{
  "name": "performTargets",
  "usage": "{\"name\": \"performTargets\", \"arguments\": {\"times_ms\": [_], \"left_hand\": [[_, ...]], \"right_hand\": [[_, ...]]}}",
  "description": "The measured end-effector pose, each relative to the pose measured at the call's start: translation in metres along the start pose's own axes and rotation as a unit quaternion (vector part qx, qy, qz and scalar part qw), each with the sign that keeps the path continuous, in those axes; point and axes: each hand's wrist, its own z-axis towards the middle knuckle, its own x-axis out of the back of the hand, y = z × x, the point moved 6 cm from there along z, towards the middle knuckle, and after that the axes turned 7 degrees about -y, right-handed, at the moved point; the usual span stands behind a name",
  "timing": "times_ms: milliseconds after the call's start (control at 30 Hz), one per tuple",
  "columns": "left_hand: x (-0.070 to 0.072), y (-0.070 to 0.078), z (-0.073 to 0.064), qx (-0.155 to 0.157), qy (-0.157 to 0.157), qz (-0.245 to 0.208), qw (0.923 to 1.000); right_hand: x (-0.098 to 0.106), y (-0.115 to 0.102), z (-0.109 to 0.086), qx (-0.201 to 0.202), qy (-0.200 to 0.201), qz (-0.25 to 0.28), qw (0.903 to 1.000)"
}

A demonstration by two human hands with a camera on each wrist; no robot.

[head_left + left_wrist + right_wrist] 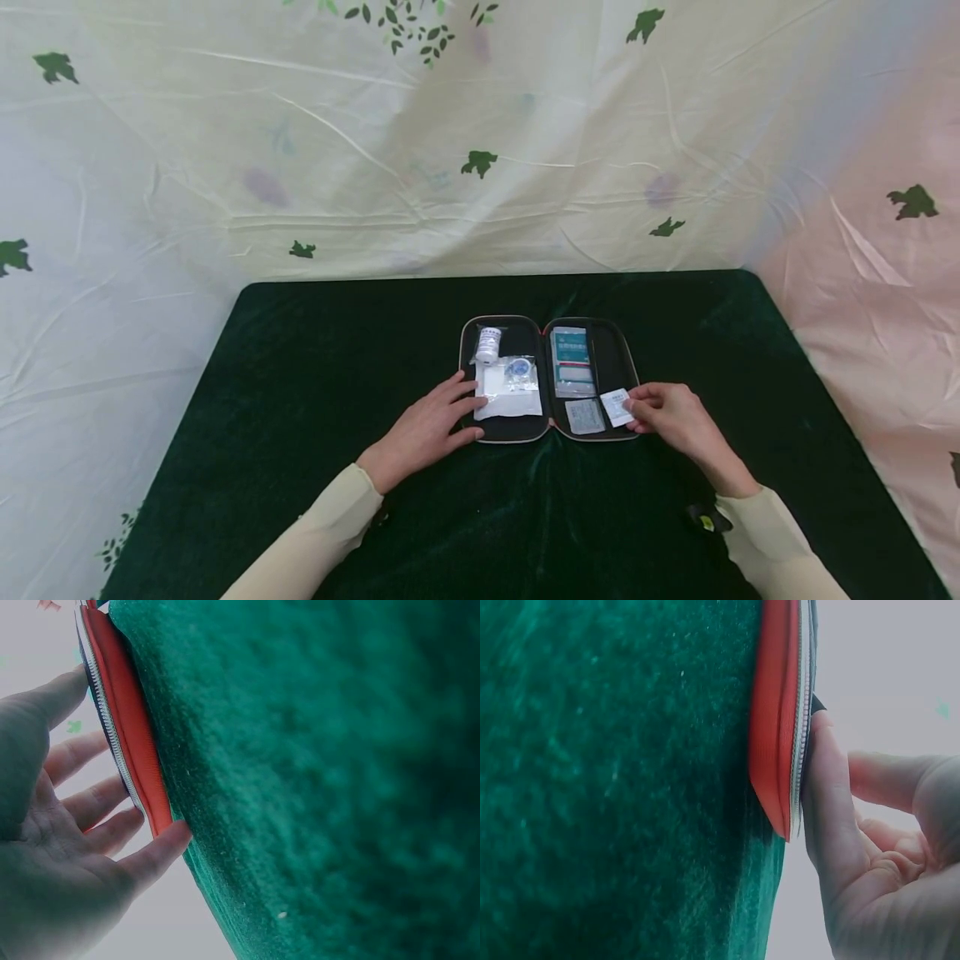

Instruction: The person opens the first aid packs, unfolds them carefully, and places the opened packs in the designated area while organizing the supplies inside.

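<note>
Green table (330,350), open case (617,354), white packet (615,407) in my pinch.
The table leaves room beyond the case. My left hand (427,425) spreads its fingers at the case's left rim, gripping nothing. My right hand (671,417) pinches the packet closely, just right of the grey sachet (584,417); a slack pinch could drop it, the case's right rim snag it.

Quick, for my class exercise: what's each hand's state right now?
Left hand: open, at the left edge of the zippered case.
Right hand: closed, pinching a small white packet.
</note>
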Motion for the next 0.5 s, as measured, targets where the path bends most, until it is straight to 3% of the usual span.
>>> {"name": "performTargets", "arguments": {"times_ms": [200,500], "left_hand": [[-0.0003,0.0006,-0.0001,0.001,0.001,0.001,1.0],[-0.0001,0.0009,0.0,0.01,-0.004,-0.003,0.9999]], "right_hand": [[-0.0036,-0.002,0.0028,0.013,-0.014,0.015,0.9997],[-0.0071,-0.0017,0.0053,0.001,-0.032,0.045,0.9985]]}}
